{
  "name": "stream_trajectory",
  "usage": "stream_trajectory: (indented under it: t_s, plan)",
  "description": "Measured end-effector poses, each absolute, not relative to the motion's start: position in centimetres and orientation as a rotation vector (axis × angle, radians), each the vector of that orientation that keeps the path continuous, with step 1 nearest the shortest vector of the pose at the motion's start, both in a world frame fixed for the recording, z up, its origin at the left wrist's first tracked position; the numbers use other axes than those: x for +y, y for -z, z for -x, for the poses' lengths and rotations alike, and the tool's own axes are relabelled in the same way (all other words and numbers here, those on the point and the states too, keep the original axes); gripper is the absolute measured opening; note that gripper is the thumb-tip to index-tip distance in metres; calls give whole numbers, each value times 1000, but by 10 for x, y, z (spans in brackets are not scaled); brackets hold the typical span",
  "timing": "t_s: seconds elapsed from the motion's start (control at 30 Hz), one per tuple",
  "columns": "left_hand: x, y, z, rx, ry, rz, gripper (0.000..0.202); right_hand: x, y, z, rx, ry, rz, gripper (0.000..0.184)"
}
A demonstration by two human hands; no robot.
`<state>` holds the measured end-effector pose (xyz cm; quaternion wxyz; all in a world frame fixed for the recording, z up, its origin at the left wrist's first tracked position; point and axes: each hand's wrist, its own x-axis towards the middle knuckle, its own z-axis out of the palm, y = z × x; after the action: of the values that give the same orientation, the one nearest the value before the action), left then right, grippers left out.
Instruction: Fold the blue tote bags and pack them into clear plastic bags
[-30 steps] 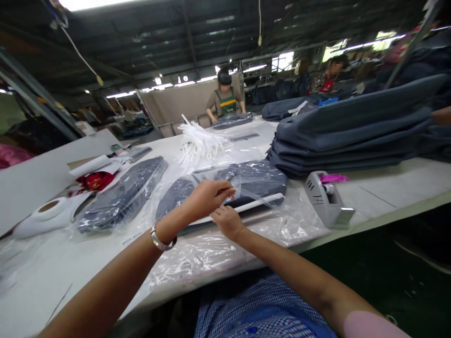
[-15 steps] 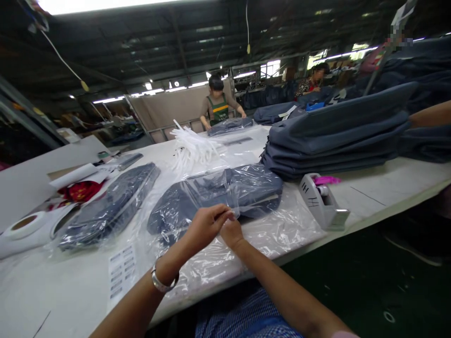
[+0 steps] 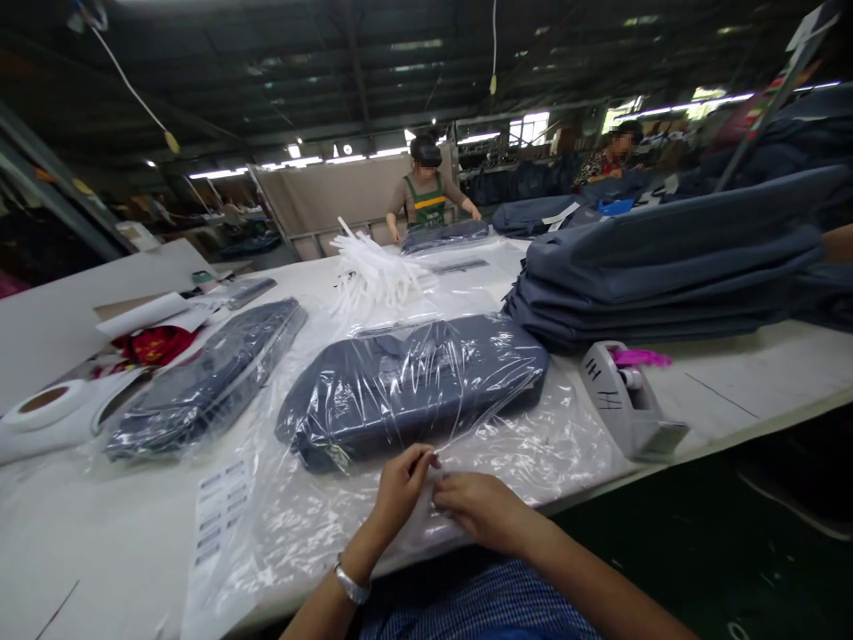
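Factory workshop: dark beamed roof (image 3: 286, 62), strip lights (image 3: 223, 172) far, aproned worker (image 3: 427, 203) across table (image 3: 99, 524), bagged goods (image 3: 413, 382) near, big fabric stack (image 3: 653, 267) right.

Tape dispenser (image 3: 611, 402): one
Bagged bundles (image 3: 413, 382): three lay left of dispenser
Wearer's hands (image 3: 401, 484): two were left of dispenser
White roll (image 3: 70, 402): one, farther left

blue-grey fabric bundle (image 3: 413, 382) | under clear, creased plastic film (image 3: 459, 436) | lying on table (image 3: 86, 533)
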<state>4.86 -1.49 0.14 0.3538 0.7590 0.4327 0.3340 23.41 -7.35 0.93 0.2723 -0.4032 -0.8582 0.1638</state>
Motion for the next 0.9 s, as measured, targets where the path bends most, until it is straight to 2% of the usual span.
stream_trajectory:
  t_s: [0.1, 0.23, 0.4, 0.47, 0.57, 0.67, 0.77, 0.9]
  plan:
    - [-16, 7, -51, 1167, -784, -2086, 25, -69, -51, -257, -2092, -261, 1141, 24]
    - [-20, 0, -56, 1191, -668, -2213, 25, -2, -82, -295, -1948, 217, 1345, 38]
    - [-26, -63, -49, 957, -395, -2357, 31, 51, -49, -324, -2088, 412, 1598, 53]
    - [-16, -95, -37, 1003, -477, -2427, 34, 50, -33, -328, -2119, 424, 1616, 53]
    - [17, -122, -2, 1400, -781, -2614, 36, 44, -22, -332, -2127, 433, 1599, 52]
    - [54, -108, 43, 1675, -742, -2784, 43, 41, -22, -338, -2122, 433, 1589, 51]
    - [68, -66, 76, 1838, -619, -2759, 51, 37, -17, -349, -2114, 417, 1600, 53]
    - [60, -17, 87, 1896, -666, -2681, 53, 27, 3, -367, -2041, 390, 1677, 62]
